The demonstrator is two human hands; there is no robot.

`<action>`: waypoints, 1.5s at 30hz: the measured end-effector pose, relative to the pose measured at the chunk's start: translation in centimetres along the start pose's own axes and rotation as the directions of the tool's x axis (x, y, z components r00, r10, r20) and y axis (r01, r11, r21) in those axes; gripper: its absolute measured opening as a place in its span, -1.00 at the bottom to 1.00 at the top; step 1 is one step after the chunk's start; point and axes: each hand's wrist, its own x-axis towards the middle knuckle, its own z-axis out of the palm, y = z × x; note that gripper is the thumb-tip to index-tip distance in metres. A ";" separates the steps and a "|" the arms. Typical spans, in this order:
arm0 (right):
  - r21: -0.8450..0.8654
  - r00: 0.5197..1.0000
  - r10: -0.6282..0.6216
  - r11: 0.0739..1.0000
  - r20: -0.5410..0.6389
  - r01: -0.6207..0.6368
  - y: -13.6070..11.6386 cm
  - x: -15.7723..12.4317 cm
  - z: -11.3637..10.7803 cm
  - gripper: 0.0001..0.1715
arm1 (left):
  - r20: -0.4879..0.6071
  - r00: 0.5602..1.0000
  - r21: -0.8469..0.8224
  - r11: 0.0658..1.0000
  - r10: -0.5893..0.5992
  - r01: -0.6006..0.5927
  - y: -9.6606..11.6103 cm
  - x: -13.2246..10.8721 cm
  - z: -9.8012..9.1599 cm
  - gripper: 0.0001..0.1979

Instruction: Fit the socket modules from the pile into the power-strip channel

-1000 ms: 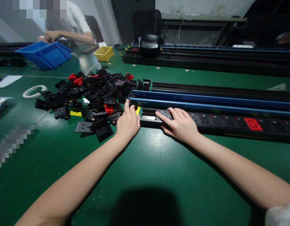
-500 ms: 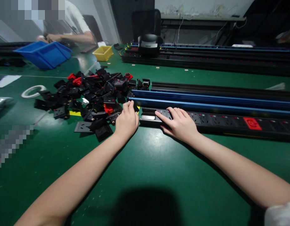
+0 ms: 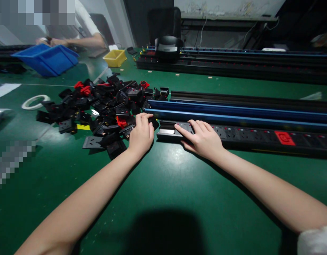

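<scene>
Fingers of the left hand (image 3: 140,134) curl on a socket module (image 3: 153,123); right hand (image 3: 203,139) fingers lie spread on the power strip (image 3: 248,136).

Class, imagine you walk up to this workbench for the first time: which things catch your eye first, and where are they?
First comes the heap of black and red socket modules spread over the green table, left of centre, with the left hand gripping one at its edge. To the right, the right hand rests on the near end of a long black power strip, with blue rails behind it. A blue bin sits far left.
</scene>
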 end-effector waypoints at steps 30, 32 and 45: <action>0.009 1.000 0.004 1.000 0.004 -0.004 0.0 -0.1 0.2 -0.29 | -0.020 0.999 -0.393 0.918 0.047 -0.051 -1.8 0.8 0.8 -0.67; 0.008 1.000 0.003 1.000 0.003 -0.003 0.0 -0.1 0.2 -0.29 | -0.058 0.997 -0.405 0.912 0.050 -0.069 -1.7 0.9 0.6 -0.68; 0.028 0.999 0.012 1.000 0.033 -0.013 0.0 -0.1 -0.1 -0.24 | -0.005 0.998 -0.607 0.793 -0.067 0.050 -1.5 0.8 0.2 -0.61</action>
